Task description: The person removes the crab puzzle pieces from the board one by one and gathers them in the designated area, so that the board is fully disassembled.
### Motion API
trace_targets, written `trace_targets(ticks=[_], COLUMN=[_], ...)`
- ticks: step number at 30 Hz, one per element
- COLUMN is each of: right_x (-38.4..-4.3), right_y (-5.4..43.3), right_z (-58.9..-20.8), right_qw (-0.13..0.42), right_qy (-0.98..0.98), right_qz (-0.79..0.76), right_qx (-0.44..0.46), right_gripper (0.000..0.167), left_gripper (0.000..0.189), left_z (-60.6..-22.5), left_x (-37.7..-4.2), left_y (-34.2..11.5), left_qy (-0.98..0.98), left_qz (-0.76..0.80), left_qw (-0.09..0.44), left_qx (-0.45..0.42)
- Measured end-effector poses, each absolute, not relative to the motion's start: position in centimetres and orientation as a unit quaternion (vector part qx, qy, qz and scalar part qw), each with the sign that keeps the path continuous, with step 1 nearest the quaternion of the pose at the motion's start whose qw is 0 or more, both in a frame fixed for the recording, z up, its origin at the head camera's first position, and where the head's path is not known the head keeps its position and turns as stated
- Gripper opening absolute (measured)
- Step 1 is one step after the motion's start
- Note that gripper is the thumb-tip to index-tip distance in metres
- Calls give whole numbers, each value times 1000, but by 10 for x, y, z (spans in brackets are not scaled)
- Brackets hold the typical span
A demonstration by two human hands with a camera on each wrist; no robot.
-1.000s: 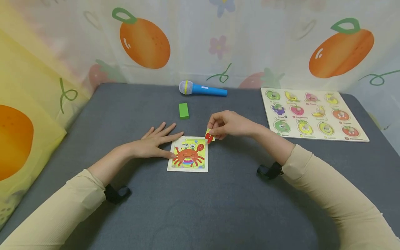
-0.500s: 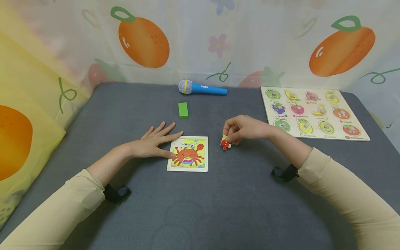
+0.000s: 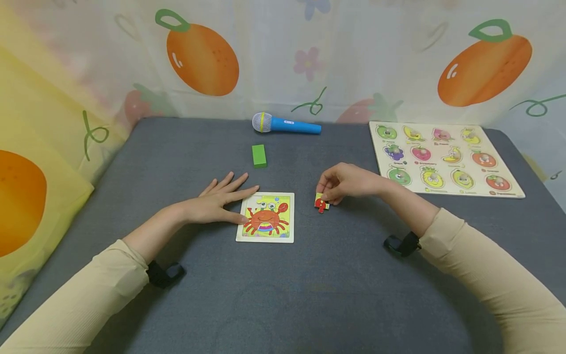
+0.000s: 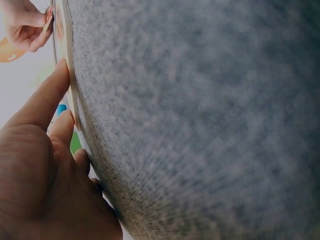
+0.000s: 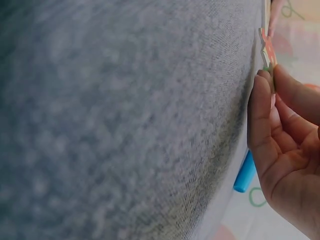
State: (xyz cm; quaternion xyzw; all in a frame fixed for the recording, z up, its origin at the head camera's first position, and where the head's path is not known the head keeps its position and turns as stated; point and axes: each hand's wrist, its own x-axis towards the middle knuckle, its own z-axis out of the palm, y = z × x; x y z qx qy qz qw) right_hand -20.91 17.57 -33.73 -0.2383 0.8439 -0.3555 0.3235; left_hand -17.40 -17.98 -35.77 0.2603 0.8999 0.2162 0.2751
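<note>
A square crab jigsaw puzzle (image 3: 268,219) in a pale frame lies flat on the dark grey table. My left hand (image 3: 215,203) spreads its straight fingers at the puzzle's left side, the thumb touching it; the left wrist view shows fingertips along the frame's edge. To the right of the puzzle, my right hand (image 3: 347,183) pinches a small red and yellow jigsaw piece (image 3: 321,203) between thumb and fingers. In the right wrist view that piece (image 5: 269,52) stands out from the fingertips, seen nearly edge-on.
Behind the puzzle lie a green block (image 3: 259,156) and a blue toy microphone (image 3: 292,126). A fruit peg board (image 3: 446,160) takes up the table's back right. Fruit-printed curtains (image 3: 283,59) hang behind the table and on the left.
My right hand has drawn away from the puzzle's upper right corner, to the right and slightly nearer me, still pinching the jigsaw piece. The piece has turned slightly. My left hand has stayed put.
</note>
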Motion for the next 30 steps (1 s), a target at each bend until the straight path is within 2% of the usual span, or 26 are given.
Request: trace_targets(ticks=[9,21,30], right_x=[-212,-212,-211], right_y=[163,154,151], right_z=[-339,-344,-346], right_qw=[299,236,223], right_qy=[857,893,895], right_qz=[-345,-302,-304], right_qx=[-239,-237,-237], right_gripper=[15,10,8], left_gripper=[83,83,83], left_z=[-358,-359,-359], left_x=[-174,-174,-174], left_y=[-180,-179,-180], left_qy=[900,900,901], left_qz=[216,216,216], left_qw=[275,274,273], left_qx=[260,260,258])
